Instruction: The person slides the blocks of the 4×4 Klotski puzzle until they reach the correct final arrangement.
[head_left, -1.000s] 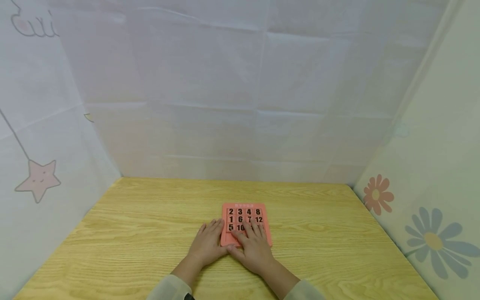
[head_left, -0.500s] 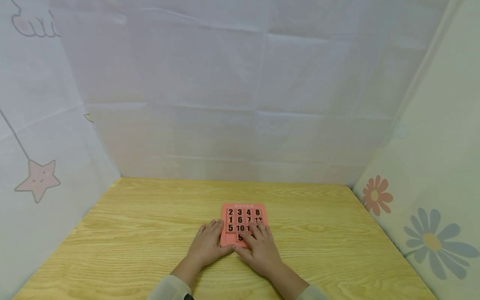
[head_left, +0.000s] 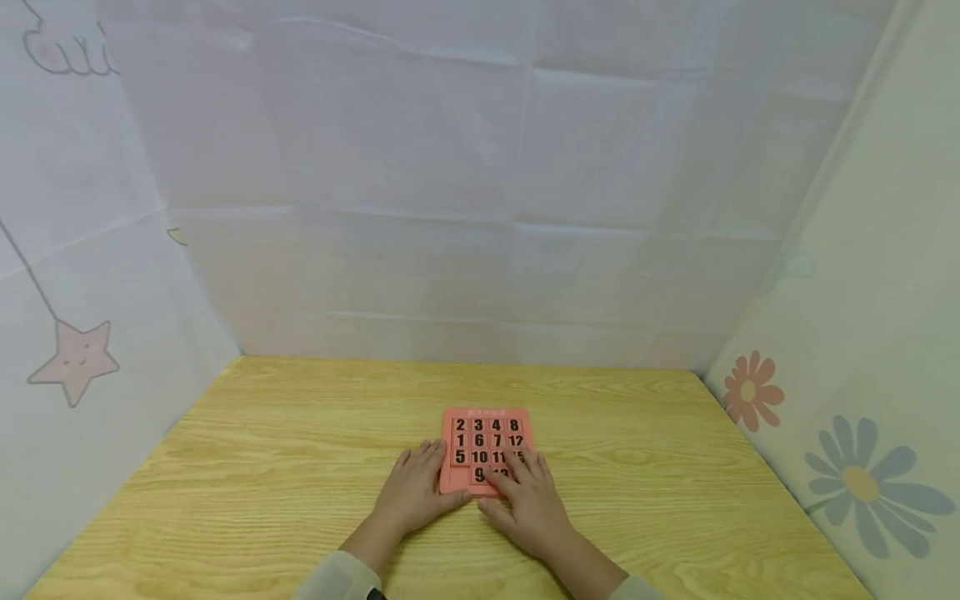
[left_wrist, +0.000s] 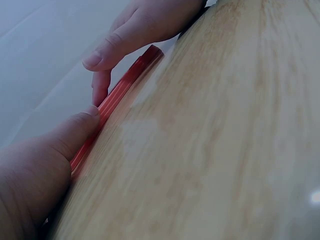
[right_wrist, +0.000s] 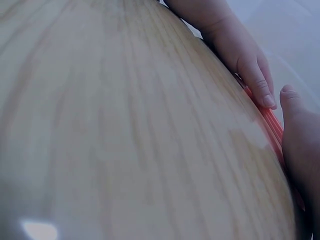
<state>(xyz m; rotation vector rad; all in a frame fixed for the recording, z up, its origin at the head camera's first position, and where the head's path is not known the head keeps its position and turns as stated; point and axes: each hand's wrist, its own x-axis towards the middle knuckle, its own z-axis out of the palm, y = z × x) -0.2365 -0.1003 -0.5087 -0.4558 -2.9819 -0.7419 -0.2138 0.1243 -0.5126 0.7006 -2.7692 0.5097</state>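
Note:
A pink sliding number puzzle [head_left: 489, 440] lies flat on the wooden table, its black-numbered tiles facing up. The lower-left cell has no tile, with the 9 tile [head_left: 479, 475] just right of it. My left hand [head_left: 412, 492] rests against the puzzle's left side, fingers fairly straight and thumb along the near edge. Over the lower right of the puzzle, my right hand [head_left: 528, 508] has its fingertips on or just above the tiles, partly covering the bottom rows. The left wrist view shows the red frame edge [left_wrist: 117, 102] side-on, with the left thumb touching it.
The wooden table [head_left: 315, 417] extends around the puzzle. Pale cloth walls [head_left: 450, 208] stand at the back and both sides, printed with a star [head_left: 75, 362] on the left and flowers [head_left: 862, 483] on the right.
My right hand has moved right and slightly nearer, uncovering the empty lower-left cell, the 9 tile and the 11 tile. The thumbs have come apart. My left hand stays in place.

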